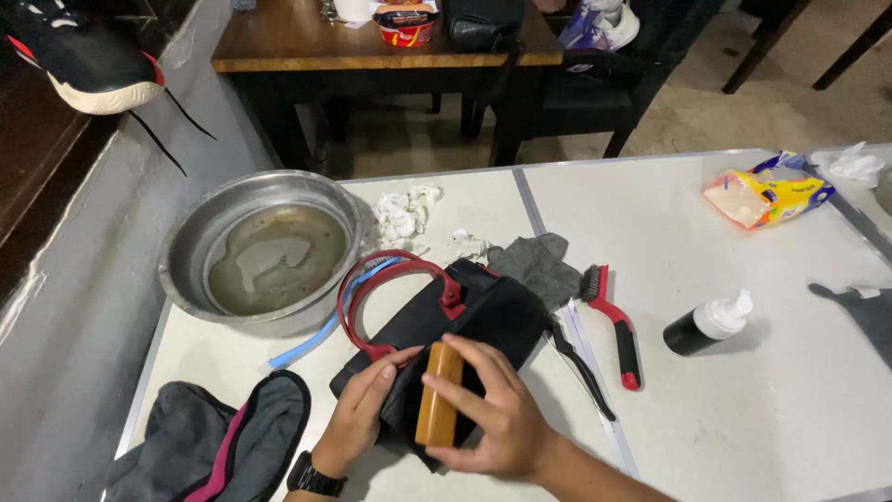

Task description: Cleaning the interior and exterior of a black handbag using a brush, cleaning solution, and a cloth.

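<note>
Far left, up on the dark ledge: a black sneaker (79,58) with a white sole, laces hanging over the edge. Below, at the near left corner of the white table (743,390): a grey and pink shoe (218,442), lying loose. Behind it: a metal basin (260,249) holding shallow murky water, nothing else visible inside. Could slop over if knocked, standing so near the bag and the working hands. Just right of the basin: crumpled white tissues (404,216) and a blue strip (316,330) trailing from under the red handles.

Centre: a black bag (483,316) with red loop handles (395,297), flat on the table near the front edge. Left hand (358,418), wrist in a black watch, fingers loosely curled, pressing the bag's near edge. Right hand (497,409) closed around a tan wooden brush (439,392), fingers over the top, held against the bag. Risk, as a judgement: fabric sliding or bunching if the left hand's pressure slackens.

Further right: grey cloth (539,265), red-handled wire brush (613,321), slim black tool (581,367), a black bottle (711,323) with white pump lying on its side, contents unseen, possibly prone to leaking. Far right: a yellow wipes packet (767,191), torn open
</note>
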